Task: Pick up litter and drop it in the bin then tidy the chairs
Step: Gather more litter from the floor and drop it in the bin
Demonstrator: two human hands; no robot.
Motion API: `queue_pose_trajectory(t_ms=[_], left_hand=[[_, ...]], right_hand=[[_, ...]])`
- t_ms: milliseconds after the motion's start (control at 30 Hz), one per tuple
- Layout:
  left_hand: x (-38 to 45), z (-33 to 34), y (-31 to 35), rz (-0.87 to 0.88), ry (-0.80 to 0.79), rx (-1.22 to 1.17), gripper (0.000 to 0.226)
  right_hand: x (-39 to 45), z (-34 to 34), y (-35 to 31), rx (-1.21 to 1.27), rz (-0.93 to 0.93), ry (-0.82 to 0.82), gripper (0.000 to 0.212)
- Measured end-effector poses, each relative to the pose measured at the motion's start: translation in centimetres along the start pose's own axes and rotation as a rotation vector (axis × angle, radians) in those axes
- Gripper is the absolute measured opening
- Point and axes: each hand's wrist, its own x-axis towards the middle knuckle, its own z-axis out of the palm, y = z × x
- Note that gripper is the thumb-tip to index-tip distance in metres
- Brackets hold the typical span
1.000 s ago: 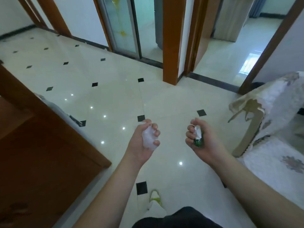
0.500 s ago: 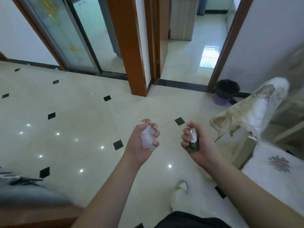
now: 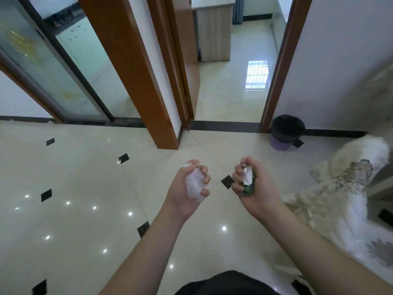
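Note:
My left hand (image 3: 182,192) is closed around a crumpled wad of clear white plastic (image 3: 194,185). A scrunched green and white wrapper (image 3: 248,182) is clenched in my right hand (image 3: 255,192). Both hands are held out in front of me at waist height, a short gap apart. The bin (image 3: 287,132), purple with a black liner, stands on the floor against the wall to the far right, beside a door frame. A chair (image 3: 340,201) draped in a cream lace cover sits at the right.
A glossy cream tiled floor (image 3: 85,188) with small black diamond insets spreads to the left. Wooden door frames (image 3: 131,67) and a frosted glass sliding door (image 3: 53,67) stand ahead. An open doorway (image 3: 234,86) leads to another room.
The view has swung to the right and moved forward: the bin came into sight and is now nearer. The wooden furniture at the left has left the frame. Both hands keep their grip.

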Motion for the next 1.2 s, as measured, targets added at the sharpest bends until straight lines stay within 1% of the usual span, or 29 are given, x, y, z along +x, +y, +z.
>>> queue_pose_trajectory(t_ms=[100, 167, 233, 267, 367, 467, 600, 733, 933, 1100, 1200], left_hand=[[4.5, -0.8, 2.2, -0.016, -0.017, 0.002, 0.033], [7.8, -1.4, 3.8, -0.027, -0.015, 0.003, 0.028], [11.2, -1.9, 5.6, -0.036, -0.009, 0.013, 0.018], [12.8, -2.0, 6.6, -0.044, -0.018, 0.017, 0.017], [17.5, -1.8, 10.0, -0.076, -0.057, 0.037, 0.022], [21.6, -1.0, 12.9, -0.115, -0.126, 0.067, 0.021], [27.4, 0.7, 14.7, -0.184, -0.177, 0.161, 0.018], [32.8, 3.5, 14.2, -0.25, -0.237, 0.173, 0.013], [42.7, 9.1, 11.3, -0.374, -0.308, 0.231, 0.012], [51.6, 14.0, 8.5, -0.444, -0.294, 0.311, 0.015], [55.9, 17.0, 7.9, -0.466, -0.302, 0.34, 0.014]], right_hand=[[4.4, 0.5, -0.7, 0.011, -0.014, 0.034, 0.031], [7.6, 0.9, -1.2, 0.016, -0.023, 0.062, 0.032], [10.8, 1.6, -1.9, 0.016, -0.042, 0.082, 0.029], [12.4, 2.0, -2.2, 0.014, -0.062, 0.087, 0.028], [16.8, 3.6, -3.4, 0.007, -0.104, 0.107, 0.026], [20.2, 5.1, -5.0, -0.001, -0.139, 0.115, 0.026], [23.7, 5.4, -7.1, 0.024, -0.19, 0.15, 0.025], [26.2, 3.4, -10.1, 0.096, -0.251, 0.235, 0.025], [30.2, -1.1, -18.1, 0.175, -0.382, 0.312, 0.025], [35.0, -5.6, -24.6, 0.276, -0.428, 0.377, 0.021], [37.5, -7.3, -28.5, 0.278, -0.41, 0.411, 0.019]])
